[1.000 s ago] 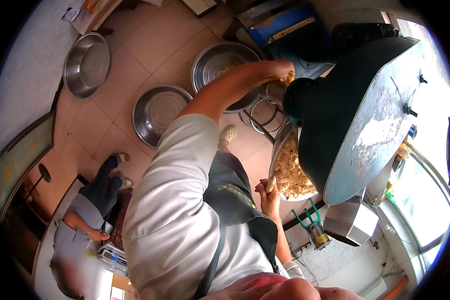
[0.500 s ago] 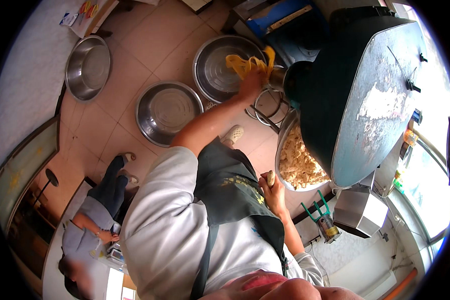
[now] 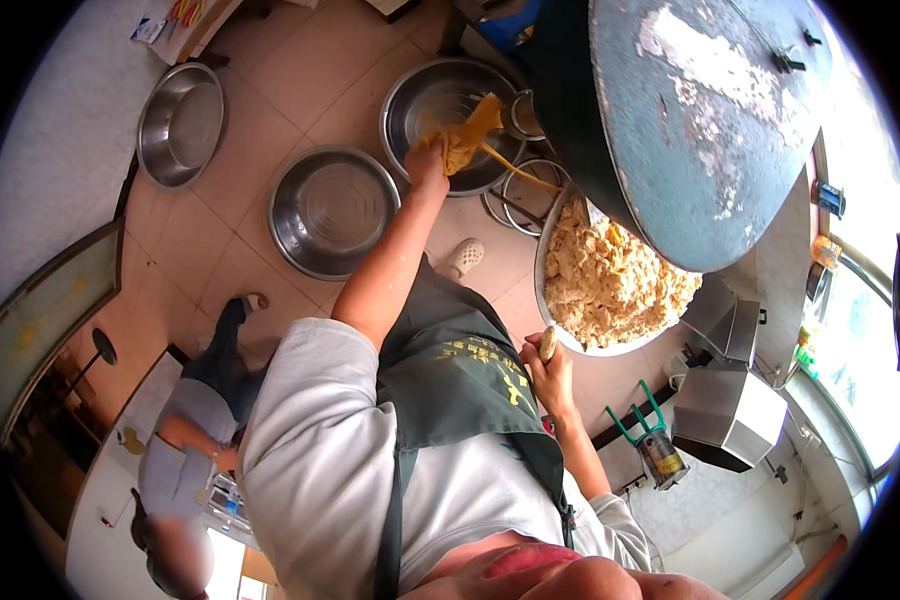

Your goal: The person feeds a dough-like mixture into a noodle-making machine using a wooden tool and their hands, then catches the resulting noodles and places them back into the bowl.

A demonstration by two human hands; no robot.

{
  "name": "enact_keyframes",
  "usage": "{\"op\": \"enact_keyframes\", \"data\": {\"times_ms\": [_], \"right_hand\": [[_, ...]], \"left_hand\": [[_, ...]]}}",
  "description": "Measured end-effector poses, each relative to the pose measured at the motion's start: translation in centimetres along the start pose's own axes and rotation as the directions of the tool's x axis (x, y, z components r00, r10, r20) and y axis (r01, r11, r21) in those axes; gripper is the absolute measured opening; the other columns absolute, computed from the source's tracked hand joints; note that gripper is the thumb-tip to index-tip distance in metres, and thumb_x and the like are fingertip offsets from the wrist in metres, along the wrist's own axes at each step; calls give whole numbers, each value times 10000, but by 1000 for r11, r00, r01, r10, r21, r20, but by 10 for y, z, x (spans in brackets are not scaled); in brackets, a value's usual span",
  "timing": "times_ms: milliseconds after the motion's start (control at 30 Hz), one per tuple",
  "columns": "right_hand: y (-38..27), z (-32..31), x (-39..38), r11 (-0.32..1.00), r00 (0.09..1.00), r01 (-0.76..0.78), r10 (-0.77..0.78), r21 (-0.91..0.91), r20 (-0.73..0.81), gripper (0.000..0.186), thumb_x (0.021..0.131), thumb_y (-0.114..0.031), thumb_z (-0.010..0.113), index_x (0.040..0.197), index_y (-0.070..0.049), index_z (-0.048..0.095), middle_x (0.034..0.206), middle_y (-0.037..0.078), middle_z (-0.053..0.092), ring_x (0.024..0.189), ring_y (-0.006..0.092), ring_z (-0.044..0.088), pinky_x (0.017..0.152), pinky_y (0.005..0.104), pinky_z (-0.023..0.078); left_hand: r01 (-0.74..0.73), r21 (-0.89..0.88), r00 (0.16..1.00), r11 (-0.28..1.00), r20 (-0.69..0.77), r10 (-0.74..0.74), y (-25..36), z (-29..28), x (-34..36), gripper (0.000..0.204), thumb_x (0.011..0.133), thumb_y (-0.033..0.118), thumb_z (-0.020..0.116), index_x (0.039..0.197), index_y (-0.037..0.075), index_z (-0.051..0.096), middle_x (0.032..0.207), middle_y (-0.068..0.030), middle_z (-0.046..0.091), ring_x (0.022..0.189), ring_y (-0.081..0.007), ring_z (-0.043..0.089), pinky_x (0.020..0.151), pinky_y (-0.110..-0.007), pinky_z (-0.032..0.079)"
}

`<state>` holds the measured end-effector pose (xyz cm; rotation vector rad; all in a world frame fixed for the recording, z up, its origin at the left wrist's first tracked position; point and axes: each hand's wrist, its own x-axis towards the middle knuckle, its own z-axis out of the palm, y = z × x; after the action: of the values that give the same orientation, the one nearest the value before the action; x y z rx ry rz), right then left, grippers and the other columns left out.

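Observation:
My left hand (image 3: pixel 428 165) is closed around a bunch of flat yellow dough strips (image 3: pixel 468 135), above the rim of a wide steel basin. One strip trails right from the bunch toward a pale bowl (image 3: pixel 543 290) heaped with crumbly, pale yellow dough (image 3: pixel 615 285). Beside the bunch is the round metal outlet (image 3: pixel 523 115) of a big dark green machine (image 3: pixel 710 120). At the bowl's near edge, my right hand (image 3: pixel 548 382) grips a pale tan, rounded stick (image 3: pixel 548 343); its lower part is hidden in my fingers.
Steel basins stand on the tiled floor: one under my left hand (image 3: pixel 395 100), another nearer (image 3: pixel 335 215), a third far left (image 3: pixel 180 125). A metal ring stand (image 3: pixel 520 195) is beside the bowl. Another person (image 3: pixel 185 440) stands at a counter, lower left.
My left hand has drawn the yellow strips leftward, away from the machine's outlet. The view has shifted, showing more of the dough bowl. My right hand still grips the stick.

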<state>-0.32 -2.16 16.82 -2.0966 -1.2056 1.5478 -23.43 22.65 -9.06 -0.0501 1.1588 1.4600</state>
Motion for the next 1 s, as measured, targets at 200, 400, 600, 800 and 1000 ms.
{"op": "enact_keyframes", "data": {"times_ms": [200, 400, 600, 800, 1000], "right_hand": [[7, -2, -6, 995, 998, 11, -5, 96, -59, 128, 970, -108, 604, 1037, -1, 581, 767, 62, 661, 725, 127, 645, 704, 288, 519], [7, 0, -12, 988, 989, -15, 37, 157, -140, 128, 982, -85, 587, 1042, 27, 577, 784, 77, 653, 727, 135, 647, 708, 280, 527], [-15, 5, 4, 995, 994, -24, 34, 100, -103, 138, 977, -96, 597, 1040, 26, 580, 780, 77, 655, 724, 136, 648, 705, 283, 525], [-41, 16, 23, 1000, 998, 5, -5, -5, -55, 125, 979, -85, 590, 1028, 29, 578, 773, 72, 646, 723, 134, 642, 691, 282, 526], [-42, 16, 21, 998, 997, -58, 57, -18, -57, 112, 969, -73, 593, 1029, 20, 582, 781, 73, 652, 722, 136, 646, 693, 285, 521]], "left_hand": [[456, -186, 889, 870, 65, -452, -118, 88, 2, 312, 915, 93, 647, 1212, 64, 559, 1102, -78, 632, 968, -235, 653, 788, -384, 568], [295, -316, 937, 902, -89, -338, -201, 122, 15, 423, 917, 87, 640, 1317, 39, 511, 1191, -85, 630, 1021, -254, 653, 867, -402, 552], [23, 26, 991, 999, 135, -26, -139, 30, 81, 349, 937, 68, 550, 1286, 74, 546, 1225, -122, 622, 1033, -258, 655, 895, -364, 542], [-427, 850, 871, 310, 293, 394, 51, 4, 119, 303, 876, 252, 667, 1100, 49, 668, 1030, -177, 707, 1011, -334, 672, 841, -394, 531], [-528, 357, 847, 770, 282, 450, 135, 59, 182, 311, 838, 167, 705, 1090, -9, 657, 975, -171, 719, 905, -274, 707, 789, -375, 546]]}}
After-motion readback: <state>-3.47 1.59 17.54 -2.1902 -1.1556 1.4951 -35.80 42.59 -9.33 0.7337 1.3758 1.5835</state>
